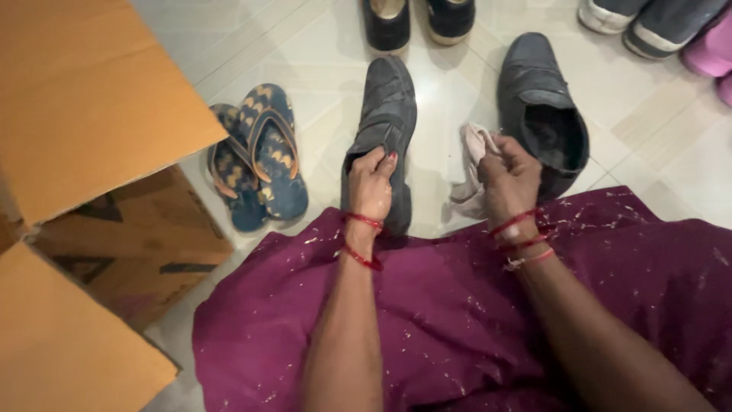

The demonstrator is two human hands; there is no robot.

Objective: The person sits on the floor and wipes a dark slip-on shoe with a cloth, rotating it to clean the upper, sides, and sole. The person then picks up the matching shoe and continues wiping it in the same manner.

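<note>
The left hand (pixel 371 185) was clamped on the heel of a grey shoe (pixel 385 130) standing on the tiled floor (pixel 450 99), the right hand (pixel 509 179) gripped a crumpled pale cloth (pixel 473 164) just beside the second grey shoe (pixel 543 114), with blue flip-flops (pixel 259 156) and a cardboard box (pixel 91 107) further left.

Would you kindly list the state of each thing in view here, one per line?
Left hand: gripping the grey shoe's opening.
Right hand: closed on a crumpled pale cloth.
Grey shoe: held, toe pointing away.
Second grey shoe: on the floor, untouched.
Blue flip-flops: overlapping on the floor.
Cardboard box: flaps open.
</note>
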